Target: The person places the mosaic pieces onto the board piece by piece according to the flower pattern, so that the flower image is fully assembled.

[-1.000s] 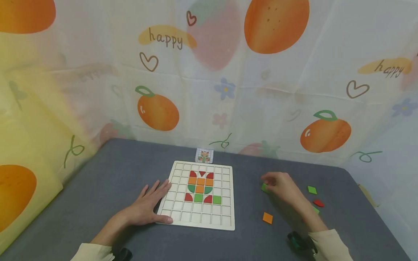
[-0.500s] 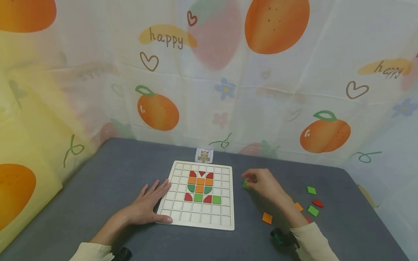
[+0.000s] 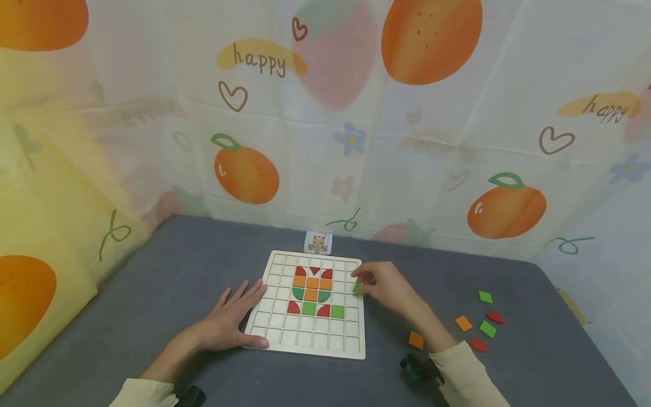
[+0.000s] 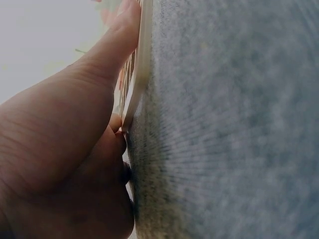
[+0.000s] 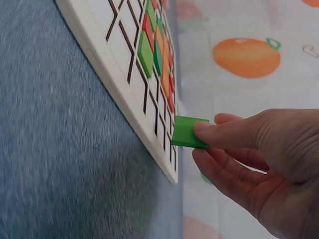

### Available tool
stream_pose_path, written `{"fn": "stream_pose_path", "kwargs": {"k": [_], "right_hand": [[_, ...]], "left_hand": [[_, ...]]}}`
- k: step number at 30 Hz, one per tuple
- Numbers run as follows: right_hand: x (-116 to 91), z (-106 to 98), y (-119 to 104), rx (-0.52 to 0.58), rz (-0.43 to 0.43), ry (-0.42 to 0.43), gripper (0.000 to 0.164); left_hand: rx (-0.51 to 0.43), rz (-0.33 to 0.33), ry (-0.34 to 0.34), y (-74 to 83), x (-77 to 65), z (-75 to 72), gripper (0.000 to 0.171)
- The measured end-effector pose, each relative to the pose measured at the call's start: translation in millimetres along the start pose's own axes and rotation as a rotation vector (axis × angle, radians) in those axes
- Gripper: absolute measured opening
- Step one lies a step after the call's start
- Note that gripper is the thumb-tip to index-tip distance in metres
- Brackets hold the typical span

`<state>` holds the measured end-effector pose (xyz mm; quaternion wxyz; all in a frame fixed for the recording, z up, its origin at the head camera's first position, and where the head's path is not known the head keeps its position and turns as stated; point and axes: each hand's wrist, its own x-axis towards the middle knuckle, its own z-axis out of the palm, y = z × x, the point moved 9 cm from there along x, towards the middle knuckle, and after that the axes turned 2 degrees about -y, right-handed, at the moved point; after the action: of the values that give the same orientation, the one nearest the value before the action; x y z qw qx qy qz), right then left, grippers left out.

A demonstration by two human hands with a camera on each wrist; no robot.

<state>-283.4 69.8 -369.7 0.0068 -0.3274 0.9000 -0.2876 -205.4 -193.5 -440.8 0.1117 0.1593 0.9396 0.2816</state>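
Observation:
A white grid board (image 3: 305,339) lies on the table with red, orange and green tiles forming a pattern in its middle cells. My left hand (image 3: 224,325) rests at the board's left side, fingers spread along the edge and thumb on the near left corner. Over the board's right edge, my right hand (image 3: 389,288) pinches a green square tile (image 5: 187,132) between thumb and fingers. In the right wrist view that tile is held above the board's surface. A small pattern card (image 3: 318,242) sits just behind the board.
To the right lie loose pieces: orange squares (image 3: 463,323), green squares (image 3: 485,297) and red leaf-shaped tiles (image 3: 495,317). Another orange square (image 3: 416,340) is partly beneath the right forearm. A fruit-print cloth (image 3: 351,169) hangs behind the grey table (image 3: 203,243).
My right hand has moved left with the green tile, from the open table to the board's right edge. Loose tiles behind the forearm came into view. My left hand stays put.

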Motion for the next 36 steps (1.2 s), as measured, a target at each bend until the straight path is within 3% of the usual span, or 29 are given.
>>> {"fn": "stream_pose_path", "kwargs": {"k": [9, 18, 25, 36], "right_hand": [[10.9, 15.1, -18.8, 0.026, -0.064, -0.058, 0.024], [27.8, 38.5, -44.4, 0.172, -0.129, -0.136, 0.026], [42.6, 57.7, -66.8, 0.214, -0.142, -0.177, 0.025], [65.9, 84.4, -71.7, 0.309, -0.100, -0.224, 0.027]], "left_hand": [[0.002, 0.004, -0.012, 1.0, 1.7, 0.4, 0.115], [0.013, -0.003, -0.002, -0.8, 2.3, 1.4, 0.116], [0.018, 0.002, 0.005, -1.4, 0.2, 0.1, 0.115], [0.009, 0.030, 0.011, 2.5, -0.8, -0.4, 0.115]]}}
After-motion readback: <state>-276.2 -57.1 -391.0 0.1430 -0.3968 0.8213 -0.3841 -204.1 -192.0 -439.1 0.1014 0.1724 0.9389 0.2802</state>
